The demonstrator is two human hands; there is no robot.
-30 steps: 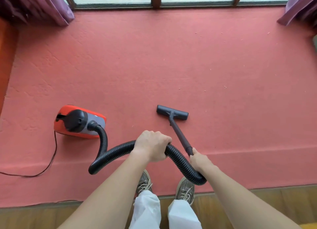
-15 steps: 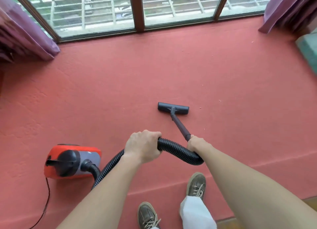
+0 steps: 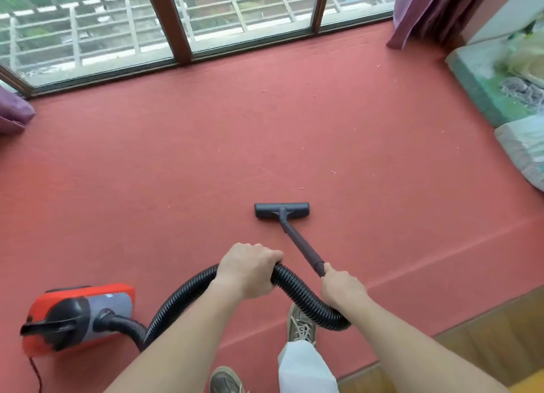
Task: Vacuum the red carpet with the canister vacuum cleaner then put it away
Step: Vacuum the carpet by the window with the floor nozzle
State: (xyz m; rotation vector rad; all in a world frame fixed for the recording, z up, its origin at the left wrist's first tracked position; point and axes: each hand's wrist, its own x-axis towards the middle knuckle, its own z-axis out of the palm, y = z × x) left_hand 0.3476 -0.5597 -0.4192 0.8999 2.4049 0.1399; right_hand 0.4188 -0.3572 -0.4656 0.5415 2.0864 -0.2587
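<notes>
The red carpet (image 3: 206, 163) fills most of the floor and carries small scattered specks. A red and grey canister vacuum (image 3: 79, 316) sits at the lower left. Its ribbed black hose (image 3: 182, 295) curves up through my left hand (image 3: 248, 269), which is closed around it. My right hand (image 3: 341, 288) grips the lower end of the dark wand (image 3: 300, 242). The wand slopes forward to the flat floor nozzle (image 3: 282, 210), which rests on the carpet ahead of me.
Large windows (image 3: 164, 24) with brown frames line the far edge. Purple curtains hang at the far right (image 3: 426, 10) and left (image 3: 11, 113). Cushions or bedding (image 3: 500, 80) lie along the right side. Wooden floor (image 3: 477, 342) borders the carpet at lower right. My shoes stand on the carpet.
I have stepped forward onto the carpet and my view has lifted toward the windows. The nozzle has moved forward and slightly right. The canister trails further back at my left.
</notes>
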